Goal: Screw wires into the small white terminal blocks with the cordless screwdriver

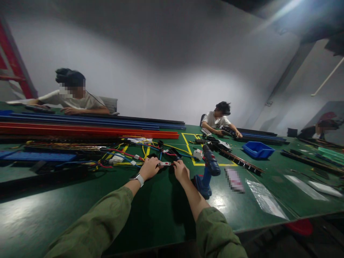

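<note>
So the left hand [149, 168] and right hand [181, 170] are both near the middle of the frame, pinching a small white module [166, 164] with a red mark on its face. It's a narrow fingertip grip, one hand at each end, and the thing sits just above the green table [161, 222]. Can't make out any lettering on it, way too small. There's a watch [139, 180] on the left wrist, and both arms are in olive sleeves.

Just left of the left hand it's a proper tangle of red, blue and yellow wires [129, 154]. Behind that, an orange rail [134, 133] runs in from the left edge, with blue rails [107, 122] behind it. A blue strip [43, 156] lies at the far left.

Right of the right hand, a blue cordless drill [207, 170] stands upright, with a pixelated pink item [234, 180] beside it. Further right there's a blue bin [257, 150], plus a clear plastic bag [266, 199] toward the lower right.

Across the table, one co-worker [77, 100] sits at the upper left and another [216, 120] right of center, while a third person [321, 130] is over by the right edge.
</note>
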`<state>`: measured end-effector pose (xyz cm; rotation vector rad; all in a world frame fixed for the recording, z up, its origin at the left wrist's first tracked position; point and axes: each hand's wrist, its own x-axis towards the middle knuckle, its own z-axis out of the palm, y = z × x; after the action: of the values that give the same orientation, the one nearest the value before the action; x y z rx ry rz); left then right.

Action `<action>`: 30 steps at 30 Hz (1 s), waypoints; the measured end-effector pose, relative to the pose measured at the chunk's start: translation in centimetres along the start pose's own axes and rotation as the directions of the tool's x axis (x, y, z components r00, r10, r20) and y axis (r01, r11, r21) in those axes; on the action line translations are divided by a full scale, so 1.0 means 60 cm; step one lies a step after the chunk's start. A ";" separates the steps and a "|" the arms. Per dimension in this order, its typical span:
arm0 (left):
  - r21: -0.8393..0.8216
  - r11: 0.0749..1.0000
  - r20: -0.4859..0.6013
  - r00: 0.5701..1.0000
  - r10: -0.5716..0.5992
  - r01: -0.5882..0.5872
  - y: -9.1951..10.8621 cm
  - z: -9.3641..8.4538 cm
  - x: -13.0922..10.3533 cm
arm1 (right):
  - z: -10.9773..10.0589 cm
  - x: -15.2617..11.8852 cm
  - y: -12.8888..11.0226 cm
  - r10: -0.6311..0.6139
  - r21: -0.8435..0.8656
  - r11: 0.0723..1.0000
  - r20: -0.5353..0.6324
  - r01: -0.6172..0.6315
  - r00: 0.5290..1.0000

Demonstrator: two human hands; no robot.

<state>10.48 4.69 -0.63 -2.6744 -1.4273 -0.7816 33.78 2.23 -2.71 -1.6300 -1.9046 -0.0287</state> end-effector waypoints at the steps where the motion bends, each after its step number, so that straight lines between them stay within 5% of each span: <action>1: 0.003 1.000 -0.003 1.000 0.001 -0.001 0.001 0.000 0.000 | 0.005 0.003 0.003 0.003 -0.004 1.000 0.003 -0.003 1.000; 8: 0.026 1.000 0.003 1.000 0.007 -0.007 0.000 0.002 0.000 | 0.018 0.016 0.011 -0.016 -0.028 0.999 0.027 0.017 0.999; 30: -0.012 0.999 0.061 0.998 -0.030 0.030 -0.009 0.011 0.001 | -0.020 0.009 -0.006 -0.127 0.050 0.991 0.039 0.125 0.991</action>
<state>10.37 5.22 -1.28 -2.7154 -1.4839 -0.7205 33.98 2.13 -1.40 -1.4888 -2.0228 -0.0009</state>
